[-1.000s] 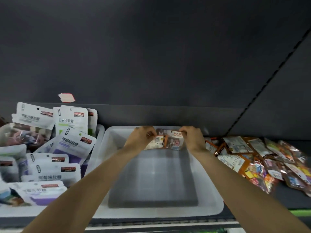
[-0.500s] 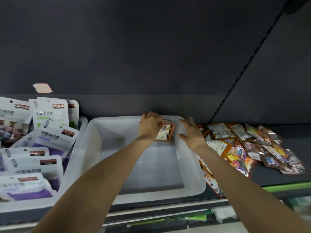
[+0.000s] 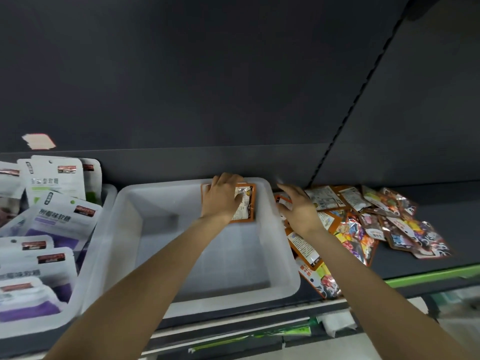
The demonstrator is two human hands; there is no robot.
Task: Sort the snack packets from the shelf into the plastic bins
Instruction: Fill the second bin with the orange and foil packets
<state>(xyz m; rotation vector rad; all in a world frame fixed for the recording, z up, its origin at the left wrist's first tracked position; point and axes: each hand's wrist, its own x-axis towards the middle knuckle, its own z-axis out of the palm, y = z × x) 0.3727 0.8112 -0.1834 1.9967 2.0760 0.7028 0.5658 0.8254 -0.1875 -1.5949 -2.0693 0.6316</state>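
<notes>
Fingers point(image 3: 235, 201) of my left hand point(image 3: 220, 201) curl around an orange packet point(image 3: 244, 203) at the far wall of the clear bin point(image 3: 155, 255) | my right hand point(image 3: 298, 211) hovers, fingers spread, over the loose packets point(image 3: 376, 219) on the shelf point(image 3: 441, 203) | white pouches point(image 3: 52, 209) fill the left bin point(image 3: 91, 268)

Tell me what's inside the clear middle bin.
Orange snack packets stand against the far wall of the clear bin, held by the left hand. How many is hidden by that hand. The floor shows nothing else.
</notes>
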